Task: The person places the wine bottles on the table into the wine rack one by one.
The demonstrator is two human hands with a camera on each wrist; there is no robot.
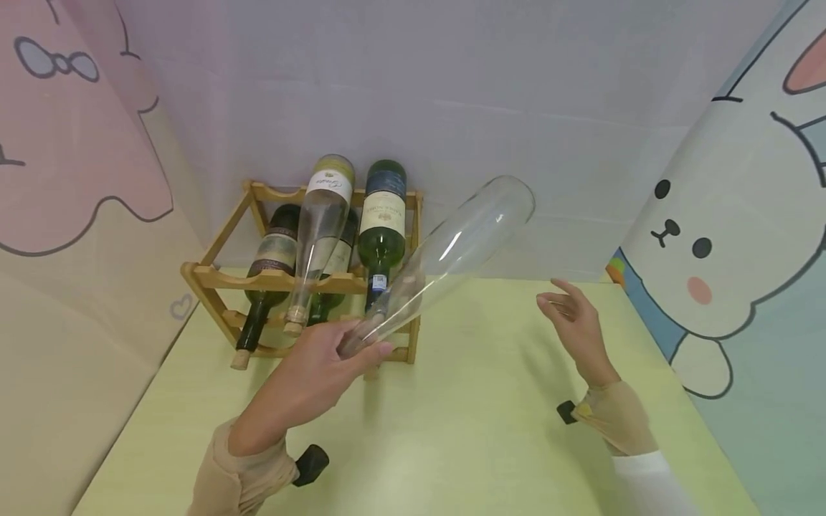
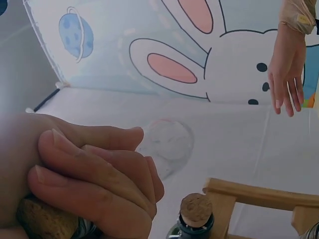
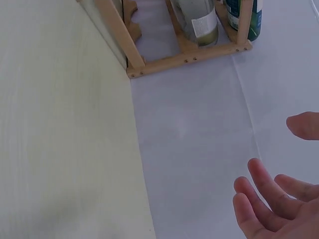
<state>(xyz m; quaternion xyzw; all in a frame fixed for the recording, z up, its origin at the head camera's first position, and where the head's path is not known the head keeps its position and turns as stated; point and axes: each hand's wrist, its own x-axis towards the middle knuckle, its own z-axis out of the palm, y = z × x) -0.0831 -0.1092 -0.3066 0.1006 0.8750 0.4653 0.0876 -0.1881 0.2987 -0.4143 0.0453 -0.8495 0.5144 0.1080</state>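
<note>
My left hand (image 1: 310,380) grips a clear glass bottle (image 1: 467,233) by its neck, fingers curled round it. The bottle carries no label that I can see and tilts with its base up and to the right, partly in front of a wooden wine rack (image 1: 209,278). In the left wrist view its rounded base (image 2: 172,144) shows faintly beyond the fingers. Below those fingers is a cork (image 2: 47,219); whose bottle it belongs to, I cannot tell. Off to the right, my right hand (image 1: 578,333) hovers above the table, loosely bent and holding nothing.
On the rack's upper tier lie a clear bottle with a white label (image 1: 329,183) and a green bottle with a cream label (image 1: 383,211). Lower down are a dark corked bottle (image 1: 276,251) and another green bottle (image 1: 329,304). The pale yellow table (image 1: 477,430) meets a white cloth backdrop (image 1: 490,86).
</note>
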